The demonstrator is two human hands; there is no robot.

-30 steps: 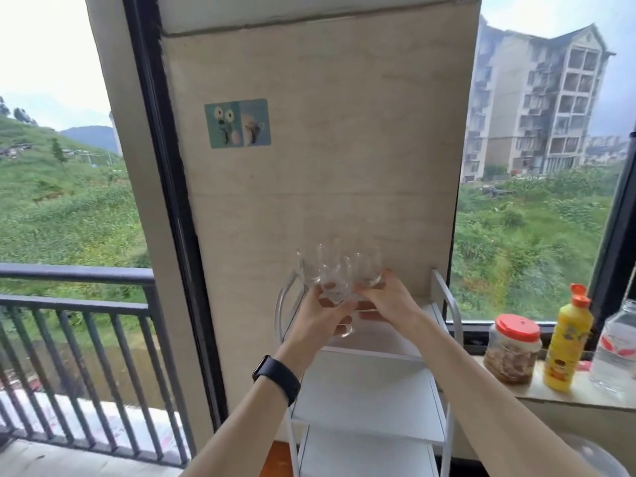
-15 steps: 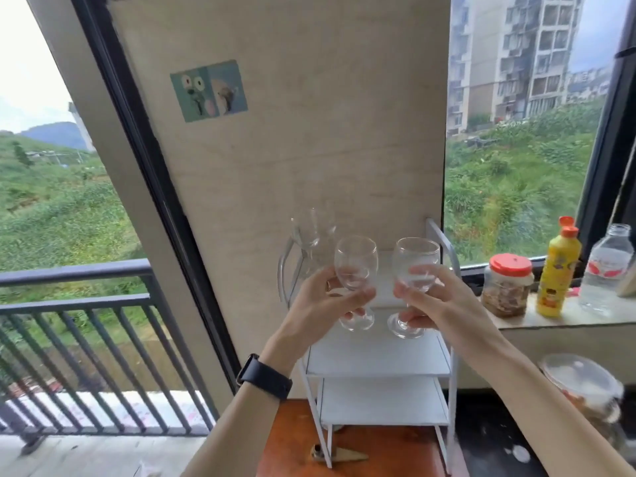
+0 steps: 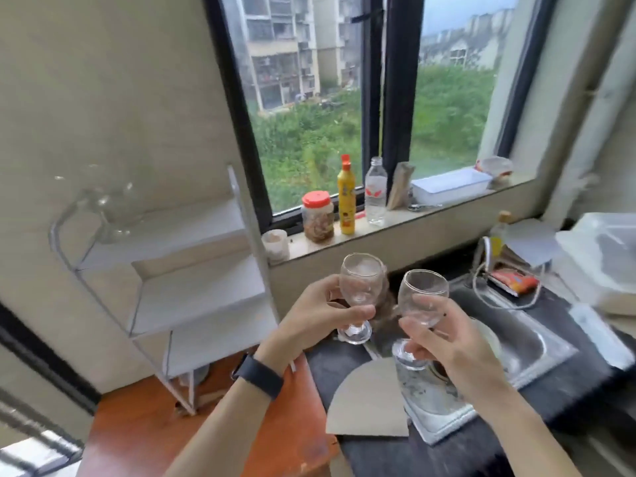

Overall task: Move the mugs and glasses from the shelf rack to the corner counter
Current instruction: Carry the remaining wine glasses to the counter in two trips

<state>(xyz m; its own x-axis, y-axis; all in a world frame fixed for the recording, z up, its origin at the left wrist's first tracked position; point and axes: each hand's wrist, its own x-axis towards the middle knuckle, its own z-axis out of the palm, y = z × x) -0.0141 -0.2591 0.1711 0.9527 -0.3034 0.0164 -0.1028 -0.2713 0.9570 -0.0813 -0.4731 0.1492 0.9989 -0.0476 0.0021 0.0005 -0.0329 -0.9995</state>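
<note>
The dark corner counter (image 3: pixel 339 359) fills the lower right of your view, with a steel sink (image 3: pixel 537 342) set into it and a fan-shaped cardboard piece (image 3: pixel 368 397) lying on its near part. The white shelf rack (image 3: pixel 192 290) stands to your left, well apart from both hands. You are in the carrying step: each hand has a stemmed glass up in the air on the counter side of the rack, and neither is set down yet. Your left hand (image 3: pixel 309 318) has its fingers wrapped round the stem of the left glass (image 3: pixel 359 280), which is upright. Your right hand (image 3: pixel 454 349) pinches the right glass (image 3: pixel 423 297) low on the bowl and stem, slightly tilted, on the sink side. The two hands are near each other but apart, and the glasses do not touch. On the rack's top shelf there seems to be more glassware (image 3: pixel 110 208), though it is too blurred to count. Next, I judge, you need a bare, flat patch of counter. Lower each glass foot first, clear of the sink rim and the cardboard. Keep the bowls from knocking together, and let go only once each foot sits flat.
</note>
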